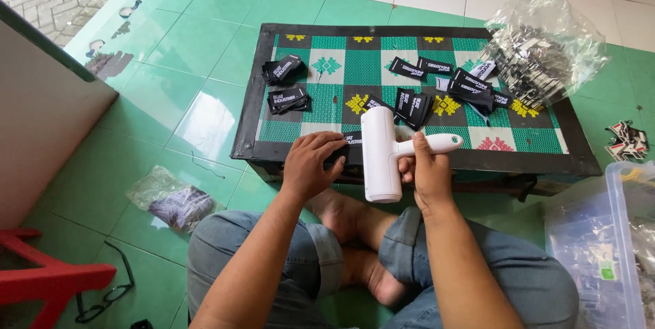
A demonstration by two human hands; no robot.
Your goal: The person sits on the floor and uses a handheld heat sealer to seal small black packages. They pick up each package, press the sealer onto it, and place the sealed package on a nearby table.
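My right hand (428,172) grips the handle of a white roller-shaped hand tool (380,155), held upright over the near edge of a low table (423,160). My left hand (310,164) rests on that edge, its fingers on a black printed label (353,140) beside the tool. More black labels lie on the green-patterned tabletop: two small stacks (286,99) at the left, and a loose spread (471,85) at the middle and right.
A crumpled clear bag of labels (542,46) sits on the table's far right corner. A clear plastic bin (614,247) stands at my right, a small bag (170,201) and glasses (109,291) on the floor at my left, a red stool (41,278) beside them.
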